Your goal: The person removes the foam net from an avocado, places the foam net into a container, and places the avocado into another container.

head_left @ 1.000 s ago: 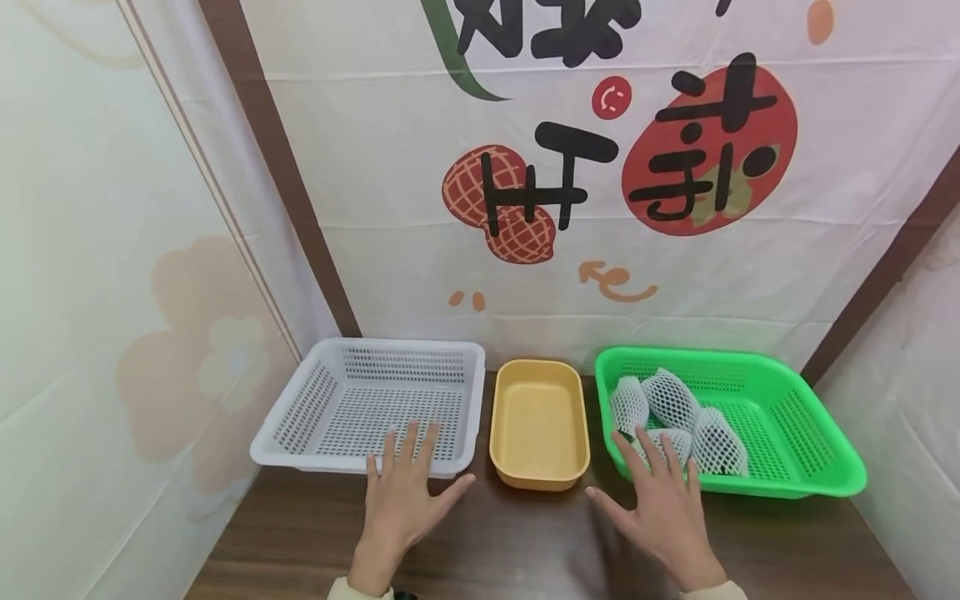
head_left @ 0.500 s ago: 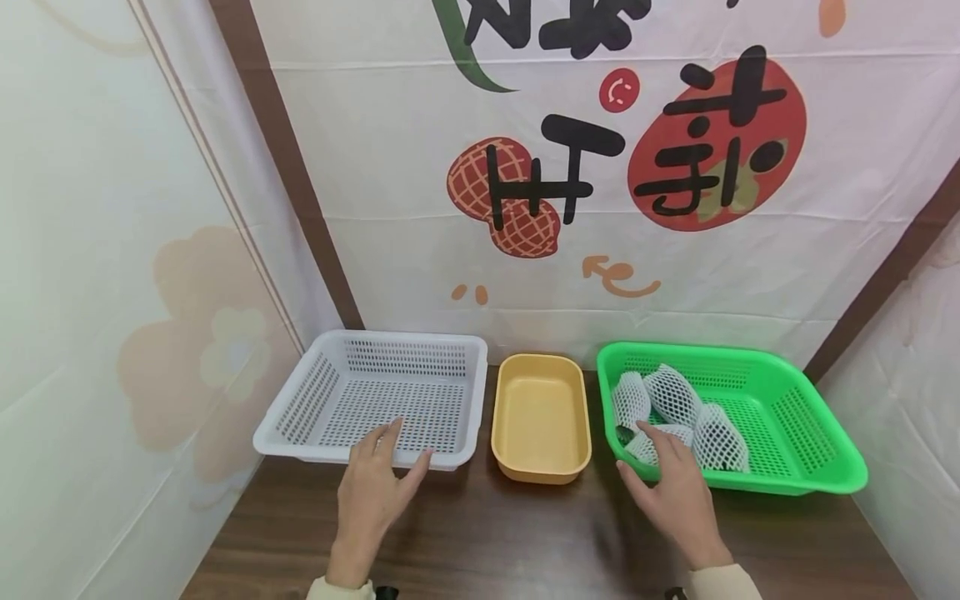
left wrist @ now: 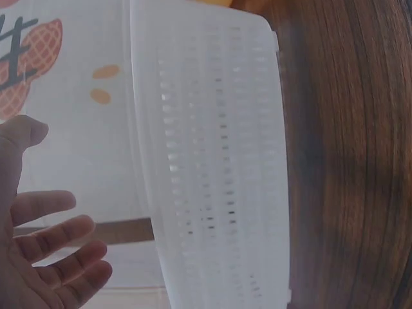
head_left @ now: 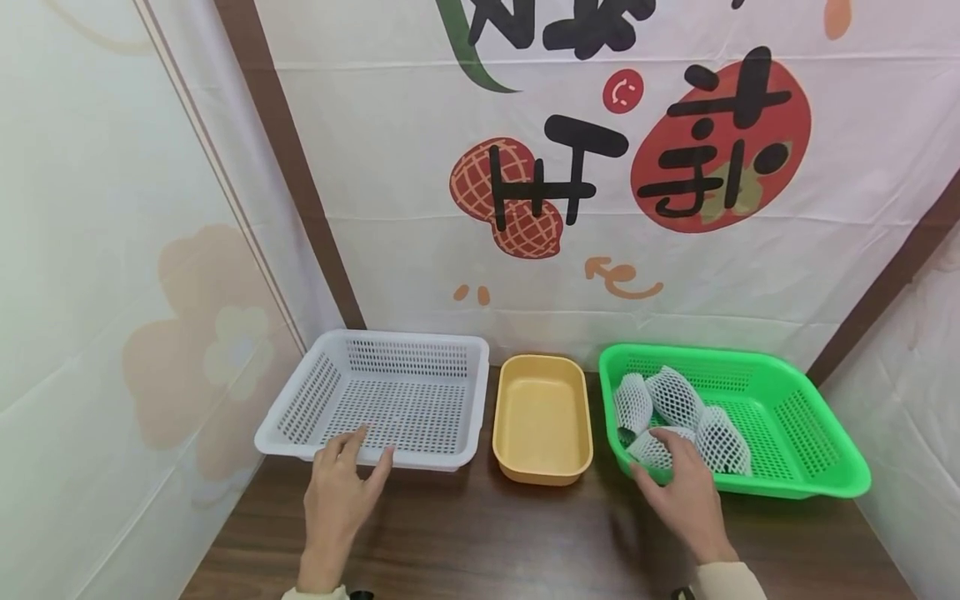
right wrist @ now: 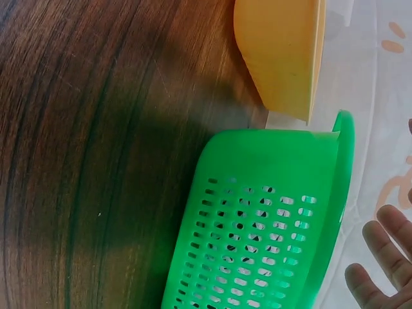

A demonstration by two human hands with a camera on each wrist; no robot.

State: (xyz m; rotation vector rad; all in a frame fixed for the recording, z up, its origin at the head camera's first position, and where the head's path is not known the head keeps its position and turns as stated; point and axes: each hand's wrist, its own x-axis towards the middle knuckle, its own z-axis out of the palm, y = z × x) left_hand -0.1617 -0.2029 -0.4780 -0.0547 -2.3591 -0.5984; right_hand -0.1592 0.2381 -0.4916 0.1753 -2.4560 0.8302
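In the head view my left hand (head_left: 333, 492) hovers at the front rim of a white perforated plastic basket (head_left: 427, 459), fingers loosely bent and holding nothing. The left wrist view shows the thumb and fingers spread apart beside that basket's wall. On the other side, my right hand (head_left: 690, 496) is over the near rim of a green perforated basket (head_left: 813, 429); its fingers reach towards white foam-net sleeves (head_left: 675, 397) inside. Several of these sleeves lie there, with something dark at the end of one. Whether anything is inside the others is hard to tell.
Between the two baskets stands a yellow rectangular tub (head_left: 542, 478). All three sit on a dark wooden table (head_left: 517, 542), against a printed white cloth backdrop (head_left: 405, 275). More cloth hangs at the left and right sides.
My left hand has drawn back and to the left from over the white basket, its fingers bending more. My right hand has shifted slightly right, with its fingers drawing together.
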